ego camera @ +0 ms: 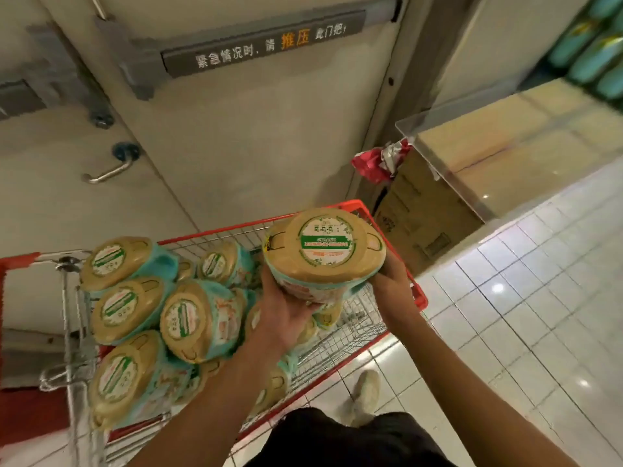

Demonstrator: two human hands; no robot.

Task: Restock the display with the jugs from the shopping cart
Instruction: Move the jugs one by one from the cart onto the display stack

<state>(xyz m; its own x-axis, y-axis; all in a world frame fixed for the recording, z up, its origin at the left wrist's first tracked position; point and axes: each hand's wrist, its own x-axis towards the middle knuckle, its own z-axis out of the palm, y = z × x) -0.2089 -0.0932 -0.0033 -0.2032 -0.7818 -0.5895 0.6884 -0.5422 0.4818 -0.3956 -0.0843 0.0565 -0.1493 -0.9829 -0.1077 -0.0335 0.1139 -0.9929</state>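
Forearms are seen rising from the bottom edge. One jug [325,251] is held over the right rim of the shopping cart [215,232], lid toward the camera. The left hand [286,308] is wrapped round the jug's lower side, thumb up the wall. The right hand [391,281] is set against the far side with its fingers hidden, so curled or flat cannot be told. Risk: the jug is held by its wrapped body, not by a handle, so a slip is likely if one hand is released before the display shelf [505,136] at right is reached. The cart is loaded with many more jugs [188,318], piled leaning on their sides, and the pile could be toppled by a bump. Contents of the cardboard box [414,210] beside the cart are not visible.
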